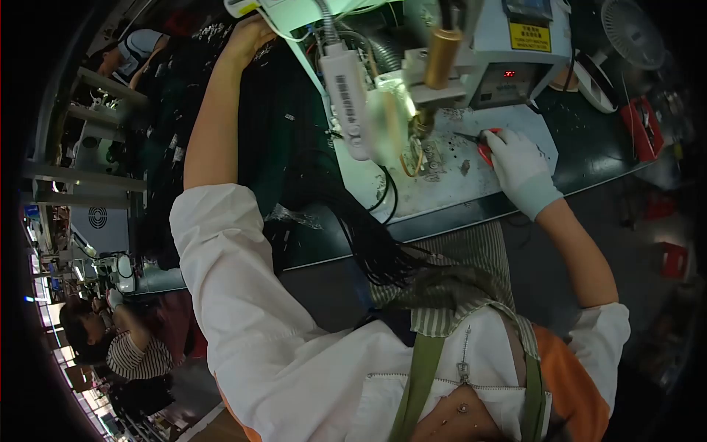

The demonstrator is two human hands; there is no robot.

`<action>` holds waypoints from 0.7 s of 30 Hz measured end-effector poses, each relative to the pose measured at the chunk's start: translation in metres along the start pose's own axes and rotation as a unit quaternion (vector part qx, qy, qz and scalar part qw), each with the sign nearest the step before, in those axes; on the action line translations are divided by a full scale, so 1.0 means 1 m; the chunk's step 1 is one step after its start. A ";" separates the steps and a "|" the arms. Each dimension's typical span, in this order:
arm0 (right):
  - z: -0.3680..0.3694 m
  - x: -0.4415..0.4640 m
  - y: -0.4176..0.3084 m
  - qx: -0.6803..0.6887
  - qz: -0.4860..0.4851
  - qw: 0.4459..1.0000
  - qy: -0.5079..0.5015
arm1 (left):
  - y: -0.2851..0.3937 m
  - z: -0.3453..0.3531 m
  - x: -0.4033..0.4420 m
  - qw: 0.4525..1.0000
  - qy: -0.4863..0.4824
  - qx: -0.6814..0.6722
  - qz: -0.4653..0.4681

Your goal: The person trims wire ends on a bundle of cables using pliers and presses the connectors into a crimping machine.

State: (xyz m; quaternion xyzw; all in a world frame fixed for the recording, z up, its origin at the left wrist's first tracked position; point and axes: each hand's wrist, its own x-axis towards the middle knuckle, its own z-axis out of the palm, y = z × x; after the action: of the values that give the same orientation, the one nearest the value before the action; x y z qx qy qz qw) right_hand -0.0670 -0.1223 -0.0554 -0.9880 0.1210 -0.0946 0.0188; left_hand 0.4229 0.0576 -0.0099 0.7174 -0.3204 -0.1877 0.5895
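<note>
My right hand [521, 168], in a white glove, is closed around red-handled scissors [486, 147] at the right of a pale metal plate [460, 188]. The dark tips of the scissors point left, toward the machine. My bare left hand [249, 43] reaches far forward at the upper left, beside the machine's edge; its fingers are partly hidden. Below and around that arm lie many black cables [294, 177], some with small clear connectors. A bundle of black cables [375, 247] hangs over the bench edge toward my lap.
A bench machine [515, 62] with a red display stands ahead, its brass-coloured cylinder [443, 59] over the plate. A white barcoded box [345, 103] hangs in front. At right are a small fan [632, 33] and a red bin [642, 129]. Co-workers sit at left.
</note>
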 end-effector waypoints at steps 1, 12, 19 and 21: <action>0.000 0.001 -0.006 -0.017 0.022 1.000 -0.014 | 0.005 0.002 -0.004 1.000 -0.001 0.017 0.001; -0.028 0.038 -0.082 0.601 0.251 0.759 0.009 | -0.014 -0.013 -0.012 0.966 -0.188 0.153 0.090; -0.002 0.073 -0.087 0.653 0.295 0.697 0.026 | -0.001 0.000 0.037 0.983 -0.169 0.019 0.072; 0.008 0.079 -0.087 0.658 0.311 0.686 0.023 | -0.009 0.008 0.051 0.983 -0.177 -0.017 0.050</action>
State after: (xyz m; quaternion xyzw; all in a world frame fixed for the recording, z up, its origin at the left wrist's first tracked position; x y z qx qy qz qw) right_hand 0.0306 -0.0572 -0.0437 -0.6253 0.3282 -0.1615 0.6893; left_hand 0.4570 0.0183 -0.0147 0.6461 -0.4517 -0.2876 0.5439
